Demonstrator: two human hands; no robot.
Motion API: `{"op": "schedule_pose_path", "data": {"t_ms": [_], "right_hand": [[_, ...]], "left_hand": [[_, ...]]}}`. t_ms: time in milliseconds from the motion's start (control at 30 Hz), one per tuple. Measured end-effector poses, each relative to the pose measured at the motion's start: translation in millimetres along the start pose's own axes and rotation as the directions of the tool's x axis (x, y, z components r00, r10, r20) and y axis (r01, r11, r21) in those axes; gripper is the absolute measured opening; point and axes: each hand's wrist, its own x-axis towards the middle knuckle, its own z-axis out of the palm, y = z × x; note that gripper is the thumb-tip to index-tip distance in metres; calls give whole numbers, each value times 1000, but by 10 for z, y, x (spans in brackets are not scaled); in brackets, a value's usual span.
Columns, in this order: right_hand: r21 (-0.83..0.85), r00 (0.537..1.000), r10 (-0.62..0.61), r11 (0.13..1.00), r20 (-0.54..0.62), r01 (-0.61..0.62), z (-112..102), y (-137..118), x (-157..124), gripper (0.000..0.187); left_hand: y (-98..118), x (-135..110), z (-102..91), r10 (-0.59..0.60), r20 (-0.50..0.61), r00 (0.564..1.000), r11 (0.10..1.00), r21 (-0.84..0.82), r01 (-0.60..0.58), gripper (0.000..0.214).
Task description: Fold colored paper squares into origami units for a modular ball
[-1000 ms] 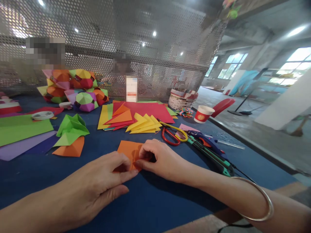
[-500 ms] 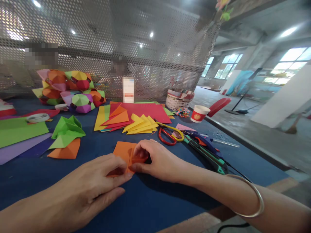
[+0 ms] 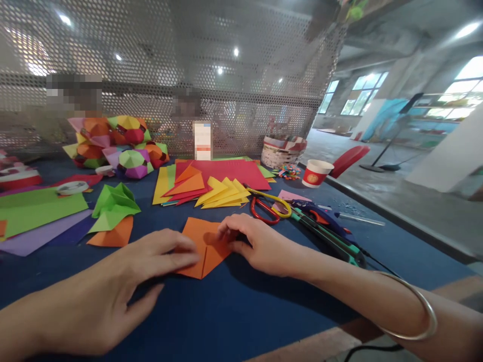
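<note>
A folded square of orange paper [image 3: 196, 240] lies on the blue tabletop in front of me, a crease running up its middle. My left hand [image 3: 128, 281] rests at its left edge, fingers stretched out over the paper and the thumb apart from them. At the right edge, my right hand [image 3: 260, 246] has its fingers curled and pinches the paper between thumb and fingertips. Just beyond are fanned yellow folded pieces [image 3: 222, 192] and orange folded pieces [image 3: 188, 181]. A green folded paper piece [image 3: 116, 203] stands to the left, partly over another orange piece [image 3: 113, 236].
Scissors [image 3: 266, 211], a green-and-black cutter [image 3: 328, 234] and a blue glue gun [image 3: 320, 217] lie right. Behind them stand a paper cup [image 3: 317, 173] and a woven basket [image 3: 283, 151]. Colourful paper balls [image 3: 132, 161] are stacked back left. Green sheets [image 3: 41, 208] and a tape roll [image 3: 71, 187] lie left.
My left hand has slid left off the middle crease, its thumb spreading away. The orange paper's right part now lies flatter, with my right hand shifted to its outer edge. The view has turned slightly left.
</note>
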Motion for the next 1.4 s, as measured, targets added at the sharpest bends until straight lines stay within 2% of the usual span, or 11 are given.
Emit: {"op": "schedule_pose_path", "data": {"t_ms": [100, 233, 367, 500, 600, 900, 1167, 1400], "right_hand": [[-23, 996, -90, 996, -19, 90, 18, 12, -20, 30], [-25, 976, -219, 975, 12, 219, 31, 16, -41, 39], [-33, 940, -323, 944, 110, 328, 11, -13, -61, 53], [-80, 894, -397, 904, 207, 420, -28, -52, -81, 53], [-85, 868, -438, 880, 236, 467, -48, -78, -90, 51], [-61, 870, -422, 891, 253, 450, -51, -112, -91, 48], [-82, 867, -428, 884, 253, 460, -46, -105, -95, 43], [-43, 877, -434, 891, 204, 451, -29, -87, -99, 45]], "left_hand": [[-124, 56, -72, -25, 42, 999, 998, -59, 28, 53], [-229, 144, -81, -4, 62, 998, 988, -154, 14, 33], [-190, 181, -71, -21, 42, 999, 974, -224, 30, 23], [-113, 220, -43, -75, 8, 997, 948, -311, 74, 21], [-90, 282, 24, -108, 9, 994, 933, -344, 105, 21], [-98, 429, 193, -269, 39, 962, 927, -259, 270, 19], [-50, 450, 218, -290, 46, 956, 932, -214, 293, 16], [-15, 463, 226, -281, 48, 958, 941, -180, 285, 17]]}}
